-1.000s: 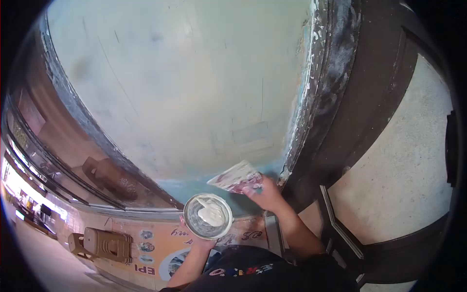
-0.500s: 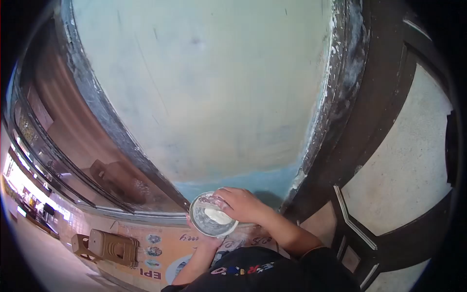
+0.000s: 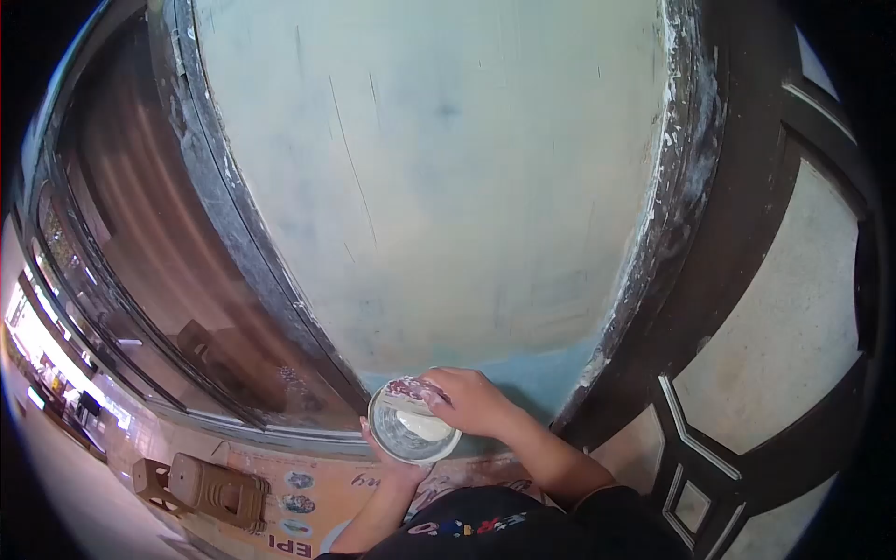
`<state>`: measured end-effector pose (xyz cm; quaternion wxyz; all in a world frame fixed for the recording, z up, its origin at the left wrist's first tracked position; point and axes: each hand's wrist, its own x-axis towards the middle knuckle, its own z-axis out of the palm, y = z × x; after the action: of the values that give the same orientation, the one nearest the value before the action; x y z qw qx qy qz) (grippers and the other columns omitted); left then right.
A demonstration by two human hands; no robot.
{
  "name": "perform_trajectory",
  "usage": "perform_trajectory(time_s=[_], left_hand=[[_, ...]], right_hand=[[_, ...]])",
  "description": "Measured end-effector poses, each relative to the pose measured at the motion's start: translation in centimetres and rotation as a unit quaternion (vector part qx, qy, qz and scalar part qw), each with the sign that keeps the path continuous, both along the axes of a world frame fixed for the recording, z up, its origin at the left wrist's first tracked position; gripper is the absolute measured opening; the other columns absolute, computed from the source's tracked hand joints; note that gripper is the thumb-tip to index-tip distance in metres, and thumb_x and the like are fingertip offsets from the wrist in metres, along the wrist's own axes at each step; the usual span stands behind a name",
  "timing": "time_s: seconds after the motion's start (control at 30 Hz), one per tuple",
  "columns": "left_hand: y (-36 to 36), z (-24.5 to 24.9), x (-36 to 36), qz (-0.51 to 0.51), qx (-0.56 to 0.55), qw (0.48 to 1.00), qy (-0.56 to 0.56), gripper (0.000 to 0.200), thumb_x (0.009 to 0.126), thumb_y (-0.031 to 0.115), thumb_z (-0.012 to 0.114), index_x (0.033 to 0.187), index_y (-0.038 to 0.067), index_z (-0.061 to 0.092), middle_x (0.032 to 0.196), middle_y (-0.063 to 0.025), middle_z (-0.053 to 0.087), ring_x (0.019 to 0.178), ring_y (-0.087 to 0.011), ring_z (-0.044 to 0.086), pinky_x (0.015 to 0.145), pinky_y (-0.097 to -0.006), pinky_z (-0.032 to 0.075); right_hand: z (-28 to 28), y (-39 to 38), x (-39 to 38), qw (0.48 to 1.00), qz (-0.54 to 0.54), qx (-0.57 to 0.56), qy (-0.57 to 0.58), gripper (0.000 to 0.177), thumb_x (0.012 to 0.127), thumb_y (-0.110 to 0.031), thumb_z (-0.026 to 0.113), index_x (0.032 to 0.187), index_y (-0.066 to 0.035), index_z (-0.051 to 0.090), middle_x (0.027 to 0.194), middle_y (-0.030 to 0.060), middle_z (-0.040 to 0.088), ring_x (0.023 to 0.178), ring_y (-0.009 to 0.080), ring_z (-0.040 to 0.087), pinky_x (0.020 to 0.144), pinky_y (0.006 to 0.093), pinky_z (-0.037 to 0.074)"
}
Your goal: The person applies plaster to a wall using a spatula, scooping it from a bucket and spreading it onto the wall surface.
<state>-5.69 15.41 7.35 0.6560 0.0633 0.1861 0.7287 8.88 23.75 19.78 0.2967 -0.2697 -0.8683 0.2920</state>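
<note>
My left hand (image 3: 398, 472) holds a round tub (image 3: 397, 442) from below and along its left side, low in front of my body. White paste (image 3: 424, 427) lies in the tub, and its inner wall is smeared with it. Over the tub's upper rim, my right hand (image 3: 469, 399) is closed on a reddish, paste-smeared scraper (image 3: 411, 389); its working edge is partly hidden. Directly ahead stands a pale green wall panel (image 3: 448, 224) with dark scratches and whitish patches. A bluish strip runs along its bottom, close to the tub.
Dark frame edges (image 3: 686, 131) with white smears border the panel. A brown door (image 3: 756, 280) with pale insets is on the right. Glass (image 3: 187, 233) with reflections is on the left. Stacked brown stools (image 3: 215, 487) stand at lower left beside a printed orange banner (image 3: 299, 481).
My view has shifted, so the wall panel sits farther right. The tub and both hands appear slightly lower, and more of the scraper's reddish surface shows.
</note>
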Motion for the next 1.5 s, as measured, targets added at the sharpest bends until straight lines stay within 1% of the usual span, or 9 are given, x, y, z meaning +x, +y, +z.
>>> perform_trajectory(time_s=[0.33,0.43,0.53,0.6,0.83,0.93,1.1,1.27,1.5], left_hand=[[0.6,2.2,-0.8,-0.003,0.065,0.998,0.009,0.083,0.085,0.077,0.032,0.145,0.021,0.039,0.148,-0.0088,0.040,0.132,-0.0344,0.042,0.107,-0.0544,0.035],[1.0,2.2,-1.2,0.013,0.066,0.998,0.016,0.084,0.084,0.078,0.035,0.144,0.020,0.040,0.148,-0.0090,0.040,0.132,-0.0348,0.042,0.107,-0.0552,0.036],[1.2,3.3,-1.4,0.016,0.066,0.998,-0.017,0.084,0.083,0.078,0.035,0.144,0.019,0.040,0.147,-0.0096,0.040,0.131,-0.0353,0.043,0.105,-0.0563,0.038],[1.5,3.9,-1.6,0.003,0.098,0.994,-0.051,0.087,0.082,0.079,0.036,0.143,0.018,0.041,0.147,-0.0109,0.041,0.130,-0.0367,0.043,0.104,-0.0582,0.038],[2.7,5.1,-1.7,0.006,0.122,0.992,-0.037,0.090,0.080,0.080,0.037,0.143,0.016,0.041,0.147,-0.0130,0.040,0.129,-0.0392,0.043,0.103,-0.0611,0.038],[2.8,6.0,-1.4,-0.016,0.142,0.989,-0.034,0.090,0.081,0.080,0.033,0.144,0.017,0.040,0.148,-0.0118,0.039,0.132,-0.0388,0.041,0.106,-0.0601,0.034],[3.5,6.1,-0.9,-0.024,0.124,0.991,-0.035,0.087,0.081,0.081,0.035,0.142,0.018,0.043,0.147,-0.0113,0.041,0.128,-0.0368,0.045,0.104,-0.0568,0.038],[3.2,6.1,0.3,0.004,0.085,0.996,0.000,0.086,0.081,0.082,0.033,0.140,0.021,0.045,0.145,-0.0066,0.044,0.129,-0.0319,0.044,0.107,-0.0496,0.036],[4.1,7.1,0.3,-0.004,0.074,0.997,0.013,0.087,0.081,0.081,0.031,0.141,0.019,0.044,0.143,-0.0071,0.046,0.129,-0.0312,0.046,0.106,-0.0485,0.037]], right_hand=[[0.8,1.3,0.2,0.999,-0.018,-0.006,0.027,0.030,0.088,-0.024,0.063,0.108,-0.002,0.061,0.098,0.0199,0.065,0.091,0.0379,0.063,0.081,0.0416,0.050],[1.5,1.8,1.1,0.999,-0.051,0.011,0.009,0.033,0.087,-0.026,0.066,0.109,-0.001,0.061,0.095,0.0185,0.065,0.087,0.0335,0.064,0.080,0.0393,0.050],[2.2,2.4,2.1,0.996,-0.044,-0.079,0.012,0.034,0.087,-0.027,0.066,0.108,-0.002,0.059,0.094,0.0196,0.063,0.085,0.0369,0.062,0.077,0.0411,0.048],[1.7,3.1,2.5,0.998,-0.057,0.007,0.031,0.032,0.087,-0.025,0.067,0.106,-0.001,0.059,0.090,0.0182,0.063,0.081,0.0348,0.061,0.075,0.0401,0.048],[3.7,3.1,3.3,0.998,-0.046,-0.042,0.026,0.028,0.090,-0.021,0.063,0.109,-0.001,0.057,0.091,0.0182,0.064,0.081,0.0354,0.063,0.074,0.0404,0.049],[4.9,3.2,3.3,0.998,-0.046,-0.006,0.040,0.027,0.092,-0.021,0.061,0.110,-0.002,0.056,0.091,0.0183,0.064,0.083,0.0357,0.063,0.075,0.0403,0.049],[7.1,2.8,2.5,0.994,-0.001,0.111,0.021,0.027,0.090,-0.018,0.060,0.111,-0.001,0.056,0.093,0.0195,0.064,0.083,0.0396,0.063,0.074,0.0427,0.050],[5.9,2.4,0.1,0.993,-0.030,0.111,0.010,0.025,0.090,-0.018,0.059,0.108,-0.001,0.058,0.092,0.0210,0.064,0.083,0.0415,0.062,0.073,0.0437,0.050],[4.9,3.6,-0.4,0.995,-0.036,0.095,-0.007,0.022,0.091,-0.019,0.058,0.103,-0.001,0.059,0.087,0.0226,0.062,0.078,0.0432,0.060,0.070,0.0431,0.049]])
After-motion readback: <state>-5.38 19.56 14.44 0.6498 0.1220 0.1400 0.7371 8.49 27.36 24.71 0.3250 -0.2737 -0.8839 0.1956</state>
